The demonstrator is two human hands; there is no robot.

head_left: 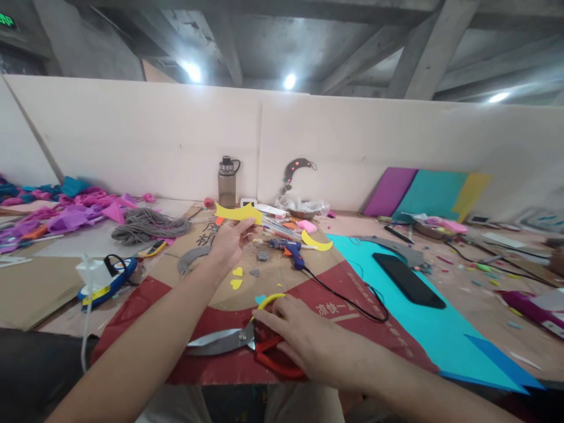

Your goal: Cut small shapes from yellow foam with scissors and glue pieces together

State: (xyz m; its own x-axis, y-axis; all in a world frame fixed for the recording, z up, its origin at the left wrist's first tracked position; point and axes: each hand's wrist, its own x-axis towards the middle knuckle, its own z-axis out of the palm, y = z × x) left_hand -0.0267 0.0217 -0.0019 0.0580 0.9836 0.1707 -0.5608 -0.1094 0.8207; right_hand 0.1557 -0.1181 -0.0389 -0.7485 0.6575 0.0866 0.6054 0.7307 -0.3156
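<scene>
In the head view, a thin yellow jagged-edged sheet [238, 213] is pinched by the left hand [233, 239] above red-and-brown cardboard [132, 311]. The handles of red-and-yellow-handled metal scissors [220, 342] are partly covered by the right hand [304, 336]; firmness of grip cannot be told. Beyond, space is occupied by a blue glue gun [296, 256] and small yellow hearts [237, 284].

A translucent grey water bottle [227, 187] stands before the white partition [176, 135], a tangled grey cord bundle [147, 227] to its left. Purple, teal and yellow sheets [432, 192] lean against the partition farther right; a black smartphone [409, 281] lies on a turquoise sheet [425, 338].
</scene>
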